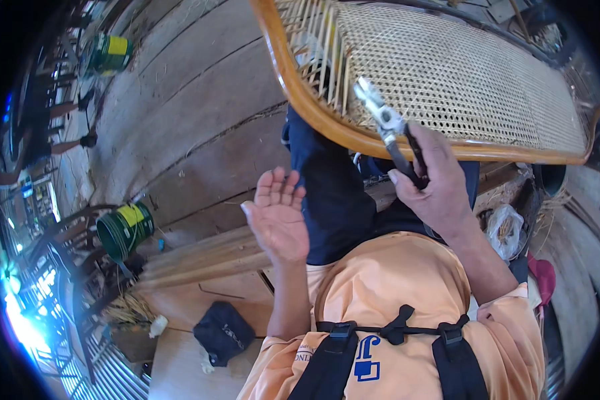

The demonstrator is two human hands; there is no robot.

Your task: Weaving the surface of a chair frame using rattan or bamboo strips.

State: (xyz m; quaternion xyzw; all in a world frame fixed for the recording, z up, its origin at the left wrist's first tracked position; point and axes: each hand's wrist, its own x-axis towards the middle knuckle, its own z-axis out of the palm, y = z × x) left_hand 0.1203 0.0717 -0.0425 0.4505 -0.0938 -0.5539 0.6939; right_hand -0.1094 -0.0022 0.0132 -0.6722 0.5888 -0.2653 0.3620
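A pair of pliers (388,121) with dark handles is gripped in my right hand (440,173), its metal jaws pointing up and to the left. Beneath and beyond the jaws lies a curved wooden frame (340,130) with woven cane webbing (440,73) stretched across it. At the frame's left end, loose cane strands (320,50) run with gaps between them, not woven as closely as the rest. My left hand (280,220) is raised palm up, fingers apart and slightly curled, holding nothing, to the left of my legs and apart from the frame.
Green buckets with yellow labels stand at left, one near (123,230) and one far (110,55). A dark cap (224,333) lies on boards at lower left. To the right are a clear plastic bag (505,230) and a red cloth item (542,277). Another person's legs (63,127) show far left.
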